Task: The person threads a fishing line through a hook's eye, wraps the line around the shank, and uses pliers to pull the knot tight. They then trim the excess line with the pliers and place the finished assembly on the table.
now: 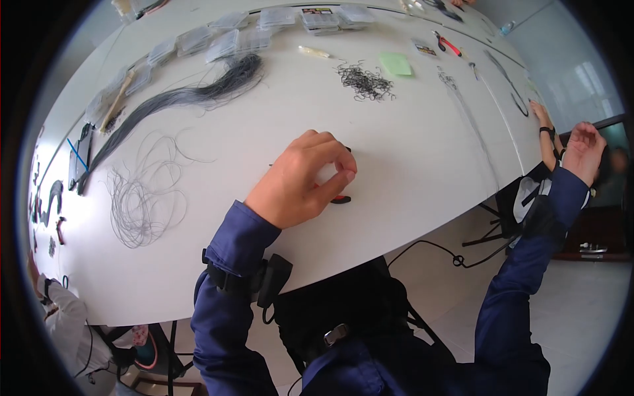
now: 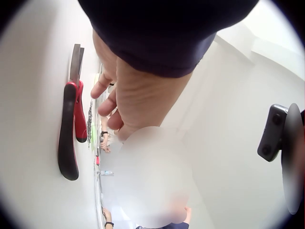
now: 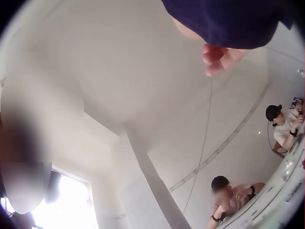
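In the head view my left hand (image 1: pixel 300 178) hangs over the table near its front edge, fingers curled and thumb tip near the index finger; no held thing shows there. Beneath it are pliers, one red-and-black handle (image 1: pixel 341 199) showing. The left wrist view has these pliers (image 2: pixel 69 124) lying on the table beside my left hand (image 2: pixel 143 95). Raised at the far right, beyond the table edge, my right hand (image 1: pixel 584 153) has bent fingers. The right wrist view shows a thin line (image 3: pixel 205 138) running down from the fingertips of my right hand (image 3: pixel 221 59), which pinches it.
A pile of dark hooks (image 1: pixel 365 82), a green note (image 1: pixel 395 64) and red pliers (image 1: pixel 449 45) lie farther back. Coiled line (image 1: pixel 142 204) and a long grey bundle (image 1: pixel 165 99) lie at left, with clear boxes (image 1: pixel 228 45) behind. Other people sit around the table.
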